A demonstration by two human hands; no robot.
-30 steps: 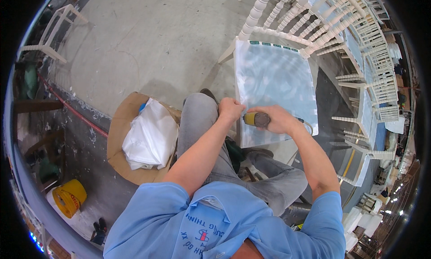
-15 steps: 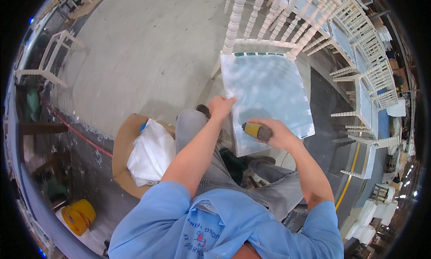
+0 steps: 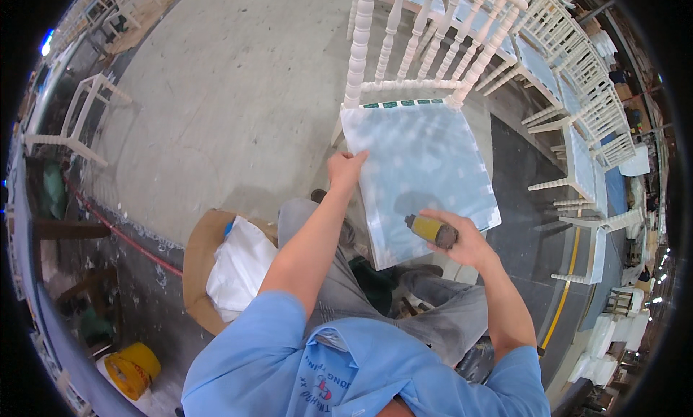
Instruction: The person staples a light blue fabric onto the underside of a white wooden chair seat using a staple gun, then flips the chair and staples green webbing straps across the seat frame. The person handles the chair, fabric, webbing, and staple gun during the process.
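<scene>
In front of me stands a white chair (image 3: 411, 85) with turned spindles in its back. A pale blue sheet (image 3: 422, 161) covers its seat, with white along the edges and a row of green patches at the back edge. My left hand (image 3: 346, 170) is closed at the seat's left edge, thumb and fingers pinching the sheet there. Over the near right part of the seat, my right hand (image 3: 465, 241) grips a short yellow-and-dark hand tool (image 3: 435, 231). Its narrow dark tip points left; the hand hides its lower part, so its exact kind is unclear.
A brown cardboard container (image 3: 196, 272) holding white material (image 3: 242, 269) stands left of my legs. Several similar white chairs (image 3: 577, 157) line the right side. At far left are a white chair frame (image 3: 79, 121), a red hose (image 3: 137, 240) and a yellow bucket (image 3: 131, 370).
The chair appears slightly lower and further left in view. My right hand with the tool has moved a little right and nearer me; my left hand stays at the seat's edge.
</scene>
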